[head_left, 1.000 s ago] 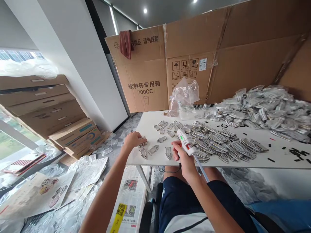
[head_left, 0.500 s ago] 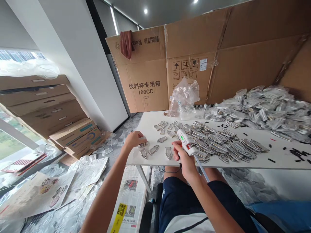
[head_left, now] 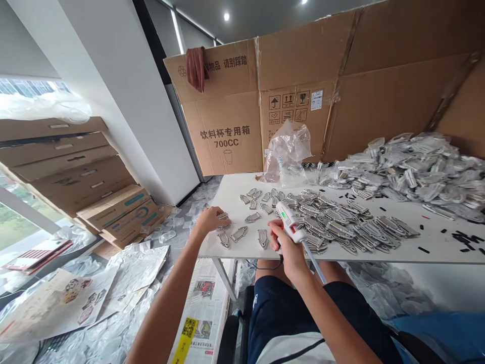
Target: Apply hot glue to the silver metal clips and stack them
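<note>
My right hand (head_left: 287,246) grips a white glue gun (head_left: 289,221) with a green light, its nozzle pointing up and away over the white table (head_left: 379,250). My left hand (head_left: 208,219) rests at the table's left front edge with its fingers curled on a small metal clip (head_left: 223,222). Three more metal clips (head_left: 239,234) lie in a row between my hands. A heap of the same clips (head_left: 341,225) spreads to the right of the glue gun.
A larger pile of bagged clips (head_left: 409,169) fills the table's far right, with a crumpled clear plastic bag (head_left: 287,151) at the back. Small black pieces (head_left: 460,237) are scattered on the right. Big cardboard boxes (head_left: 227,116) stand behind; cartons, newspaper and plastic cover the floor at left.
My left hand has shifted slightly on the clip at the table edge. The right hand and glue gun have stayed where they were.
</note>
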Demonstrator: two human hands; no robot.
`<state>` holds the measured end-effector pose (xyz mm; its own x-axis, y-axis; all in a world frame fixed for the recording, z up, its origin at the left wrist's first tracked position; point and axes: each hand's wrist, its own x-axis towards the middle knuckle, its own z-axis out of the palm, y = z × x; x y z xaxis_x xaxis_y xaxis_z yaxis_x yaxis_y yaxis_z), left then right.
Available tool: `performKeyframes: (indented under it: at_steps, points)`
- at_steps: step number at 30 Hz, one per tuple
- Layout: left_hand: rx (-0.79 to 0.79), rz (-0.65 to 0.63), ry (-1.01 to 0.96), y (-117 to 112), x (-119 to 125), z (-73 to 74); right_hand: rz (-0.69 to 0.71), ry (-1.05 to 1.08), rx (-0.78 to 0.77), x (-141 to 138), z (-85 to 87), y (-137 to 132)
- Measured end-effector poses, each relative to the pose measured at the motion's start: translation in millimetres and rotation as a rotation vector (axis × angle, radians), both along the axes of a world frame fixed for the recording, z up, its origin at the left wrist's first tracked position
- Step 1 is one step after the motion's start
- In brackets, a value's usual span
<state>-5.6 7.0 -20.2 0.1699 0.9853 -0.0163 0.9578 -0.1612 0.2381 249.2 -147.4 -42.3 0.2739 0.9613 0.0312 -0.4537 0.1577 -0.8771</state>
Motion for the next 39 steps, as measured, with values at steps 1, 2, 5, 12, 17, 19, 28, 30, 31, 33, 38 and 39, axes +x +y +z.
performKeyframes:
  at_steps: [1,2,5,12,17,19,28,30,31,33,38,39]
  points:
    - [-0.005,-0.006,0.000,-0.3,0.1,0.1,0.000,0.003,-0.001,0.0,-0.1,0.1]
    - [-0.006,-0.012,0.000,-0.8,0.3,0.4,-0.002,0.005,-0.002,0.0,-0.3,0.2]
    - [0.008,-0.019,0.005,-3.0,1.5,2.7,-0.003,0.006,-0.004,-0.2,-0.9,0.8]
    - [-0.020,-0.039,0.076,-7.2,5.7,8.9,0.007,0.012,-0.003,-0.1,-1.0,0.4]
    - [-0.070,-0.044,0.123,-9.6,8.0,7.8,-0.003,0.001,-0.008,0.3,4.8,-2.3]
    - [-0.071,-0.039,0.130,-10.8,9.0,7.0,-0.005,0.006,-0.013,0.1,6.6,-2.7]
    - [-0.058,-0.027,0.135,-11.3,11.0,3.7,-0.004,0.004,-0.016,0.5,6.5,-2.1]
    - [-0.055,-0.018,0.138,-11.3,11.1,2.4,0.002,0.005,-0.014,0.5,5.6,-1.7]
    - [-0.053,-0.014,0.140,-11.3,11.1,1.8,0.005,0.006,-0.011,0.4,5.0,-1.5]
    - [-0.048,-0.007,0.142,-11.2,11.1,0.5,0.005,0.009,-0.007,0.5,3.9,-1.1]
    - [-0.042,0.009,0.124,-10.6,11.2,-2.0,0.007,0.010,-0.006,1.1,2.6,-0.6]
    - [-0.040,0.010,0.114,-10.6,11.2,-2.5,0.009,0.010,-0.007,1.3,2.7,-0.6]
